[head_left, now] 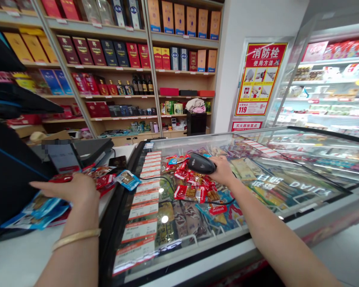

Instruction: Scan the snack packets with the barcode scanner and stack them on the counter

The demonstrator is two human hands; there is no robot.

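Observation:
My right hand (222, 170) is wrapped round a black handheld barcode scanner (201, 163), above the freezer's glass lid. Beneath the scanner lies a loose pile of small red snack packets (194, 187) on the glass. The scanner's black cable (170, 184) loops across the lid. My left hand (70, 189), a gold bangle on its wrist, is at the counter with at least one finger stretched out to the left. Right by it are red snack packets (105, 181) and blue snack packets (40, 211); its other fingers are partly hidden. One blue packet (128, 180) rests on the freezer's edge.
Glass-topped freezer (179, 243) with price labels along its left side fills the middle. A phone (62, 157) leans upright beside a dark machine on the counter (14, 259). Shelves of boxed bottles (107, 52) stand behind; a lit display fridge (332, 87) is at right.

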